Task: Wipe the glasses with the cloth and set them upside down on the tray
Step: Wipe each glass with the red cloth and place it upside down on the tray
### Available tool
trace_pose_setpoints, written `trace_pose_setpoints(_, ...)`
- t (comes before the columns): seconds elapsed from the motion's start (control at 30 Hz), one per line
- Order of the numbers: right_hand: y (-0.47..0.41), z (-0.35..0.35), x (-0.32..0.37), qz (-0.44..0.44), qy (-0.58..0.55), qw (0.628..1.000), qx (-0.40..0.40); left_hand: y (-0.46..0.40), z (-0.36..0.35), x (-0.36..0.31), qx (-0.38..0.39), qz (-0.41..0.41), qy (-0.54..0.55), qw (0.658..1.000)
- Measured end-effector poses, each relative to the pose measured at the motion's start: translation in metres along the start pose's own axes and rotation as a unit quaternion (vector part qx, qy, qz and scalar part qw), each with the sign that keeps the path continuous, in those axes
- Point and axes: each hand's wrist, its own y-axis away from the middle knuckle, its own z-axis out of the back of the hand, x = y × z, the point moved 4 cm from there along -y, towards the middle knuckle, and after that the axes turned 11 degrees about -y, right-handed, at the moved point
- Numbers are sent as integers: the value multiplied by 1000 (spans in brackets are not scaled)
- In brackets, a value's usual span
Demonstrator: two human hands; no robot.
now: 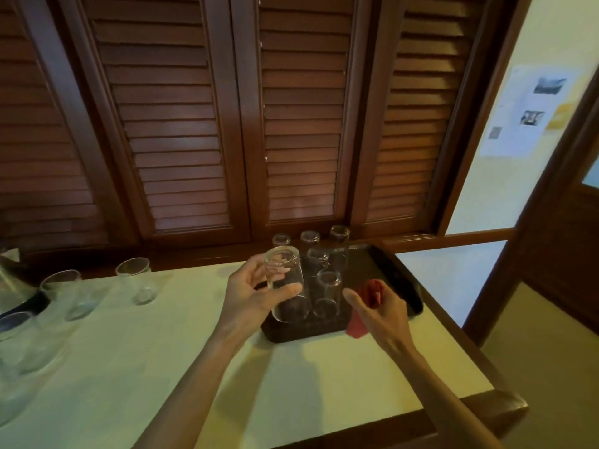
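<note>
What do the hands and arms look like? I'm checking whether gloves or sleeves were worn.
Both forearms are bare up to the frame edge: no sleeves show. The left hand and right hand wear no gloves; no rings, watch or bracelets are visible.

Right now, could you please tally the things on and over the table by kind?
Glass held in the left hand: 1
Glasses upside down on the tray: 5
Glasses upright on the table: 3
Red cloth: 1, gripped by the right hand
Total with the tray: 11

The right hand hides most of the red cloth.
</note>
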Motion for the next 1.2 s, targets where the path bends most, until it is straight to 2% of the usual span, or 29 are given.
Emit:
trace_pose_setpoints(0.1,-16,25,-45,-50,82,994,42,-23,-53,-12,6,-4,-27,1000)
trace_pose_setpoints(0.17,-21,32,-68,3,163,985,63,-41,-86,-20,-2,-5,-51,999)
trace_pose_setpoints(0.23,-25,31,-92,106,286,947,102,-60,-115,-25,-6,-1,-92,996)
trace_pose_setpoints(0.3,-26,30,-109,120,330,924,151,-84,-140,-26,-5,-3,-140,990)
trace_pose_setpoints(0.5,-33,41,-136,106,280,941,158,-152,-191,-11,27,-8,-296,955)
trace_pose_setpoints(0.7,-36,39,-143,110,267,943,164,-186,-220,22,55,32,-404,913)
trace_pose_setpoints(0.9,-34,39,-154,142,252,949,124,-191,-231,47,69,80,-434,895)
trace_pose_setpoints(1.2,-33,37,-158,159,264,945,112,-195,-231,54,64,98,-430,895)
